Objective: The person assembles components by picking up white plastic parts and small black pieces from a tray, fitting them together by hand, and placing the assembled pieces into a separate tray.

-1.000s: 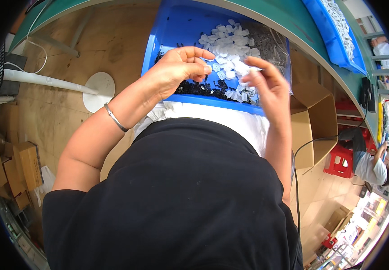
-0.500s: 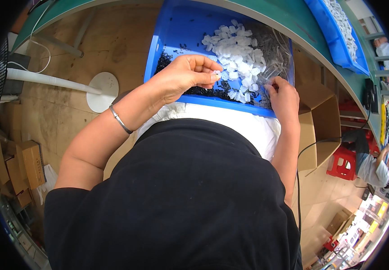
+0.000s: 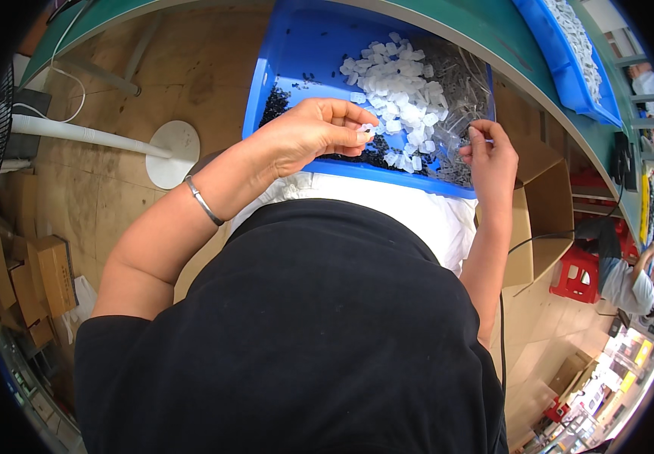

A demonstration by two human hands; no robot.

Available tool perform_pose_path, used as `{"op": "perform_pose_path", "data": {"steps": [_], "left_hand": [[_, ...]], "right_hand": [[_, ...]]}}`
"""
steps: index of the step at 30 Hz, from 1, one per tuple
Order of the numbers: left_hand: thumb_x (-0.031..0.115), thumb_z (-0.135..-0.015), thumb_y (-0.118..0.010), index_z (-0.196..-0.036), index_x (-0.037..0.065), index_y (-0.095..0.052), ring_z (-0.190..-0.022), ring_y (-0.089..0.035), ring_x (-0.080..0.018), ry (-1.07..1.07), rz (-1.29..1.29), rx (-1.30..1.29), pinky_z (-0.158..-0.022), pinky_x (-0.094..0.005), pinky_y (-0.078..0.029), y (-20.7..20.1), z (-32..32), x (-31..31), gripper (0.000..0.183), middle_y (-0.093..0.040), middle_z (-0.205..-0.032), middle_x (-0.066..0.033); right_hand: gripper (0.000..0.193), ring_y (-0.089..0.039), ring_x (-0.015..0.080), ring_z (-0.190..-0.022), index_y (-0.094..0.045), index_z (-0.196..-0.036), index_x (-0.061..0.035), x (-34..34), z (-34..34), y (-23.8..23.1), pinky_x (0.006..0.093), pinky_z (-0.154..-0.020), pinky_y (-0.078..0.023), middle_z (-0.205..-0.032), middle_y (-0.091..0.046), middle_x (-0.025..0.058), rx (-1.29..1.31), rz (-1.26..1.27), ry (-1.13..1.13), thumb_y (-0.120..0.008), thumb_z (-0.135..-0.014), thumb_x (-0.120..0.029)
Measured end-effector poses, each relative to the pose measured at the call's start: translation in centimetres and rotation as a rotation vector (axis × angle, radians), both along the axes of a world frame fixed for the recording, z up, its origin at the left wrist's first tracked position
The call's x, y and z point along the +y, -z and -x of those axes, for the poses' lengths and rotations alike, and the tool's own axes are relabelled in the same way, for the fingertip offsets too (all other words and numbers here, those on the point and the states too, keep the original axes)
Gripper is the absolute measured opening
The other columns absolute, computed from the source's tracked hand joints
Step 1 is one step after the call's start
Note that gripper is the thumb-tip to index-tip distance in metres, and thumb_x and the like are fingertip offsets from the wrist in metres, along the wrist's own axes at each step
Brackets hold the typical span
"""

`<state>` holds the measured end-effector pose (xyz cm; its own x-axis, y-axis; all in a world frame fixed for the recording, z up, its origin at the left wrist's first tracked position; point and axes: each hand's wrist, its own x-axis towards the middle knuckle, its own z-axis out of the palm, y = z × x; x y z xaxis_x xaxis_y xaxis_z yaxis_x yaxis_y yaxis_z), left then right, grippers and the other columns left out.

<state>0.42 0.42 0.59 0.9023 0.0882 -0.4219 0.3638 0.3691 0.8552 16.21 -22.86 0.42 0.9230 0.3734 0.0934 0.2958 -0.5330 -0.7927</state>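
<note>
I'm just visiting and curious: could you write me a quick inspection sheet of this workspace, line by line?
Surface: a green bench edge curves above a blue tray held close against the person's body.
Job's things: the tray holds white plastic pieces, small black parts and a clear bag of thin pins.
Clutter: cardboard boxes on the floor at left, an open carton at right.
Grippers: left hand pinches one white piece at its fingertips; right hand pinches the bag's edge.
Cables: a black cable hangs at right; a white one upper left.
Surroundings: a second blue tray, a fan stand, a red stool, another person.
</note>
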Motion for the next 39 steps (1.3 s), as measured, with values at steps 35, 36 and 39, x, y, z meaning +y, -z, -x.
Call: {"op": "perform_pose_path", "data": {"steps": [35,36,39], "left_hand": [[0.003,-0.089,-0.058,-0.113,-0.003,-0.06,-0.08,-0.059,-0.0111,0.029,-0.246,-0.08,-0.077,-0.0249,-0.051,0.1,0.3,-1.1,0.025,-0.064,-0.091,-0.0065],[0.003,-0.089,-0.058,-0.113,-0.003,-0.06,-0.08,-0.059,-0.0111,0.027,-0.244,-0.08,-0.077,-0.0249,-0.051,0.4,0.3,-1.0,0.025,-0.064,-0.091,-0.0065],[0.001,-0.089,-0.056,-0.114,-0.004,-0.058,-0.081,-0.059,-0.0111,0.056,-0.303,-0.106,-0.076,-0.0257,-0.051,0.7,0.4,-1.2,0.026,-0.064,-0.092,-0.0066]], "right_hand": [[0.013,-0.064,0.0115,-0.08,-0.062,-0.098,0.0041,6.0,6.4,0.1,0.0239,-0.073,-0.056,-0.086,-0.065,0.0069,0.721,-0.405,-0.394,-0.065,-0.089,-0.004],[0.011,-0.065,0.0115,-0.078,-0.062,-0.097,0.0041,6.2,6.5,0.1,0.0237,-0.071,-0.056,-0.085,-0.065,0.007,0.698,-0.386,-0.391,-0.064,-0.089,-0.003],[0.009,-0.065,0.0114,-0.074,-0.062,-0.095,0.0043,6.2,6.6,0.5,0.0236,-0.068,-0.056,-0.083,-0.065,0.0071,0.656,-0.355,-0.395,-0.064,-0.089,-0.002]]}}
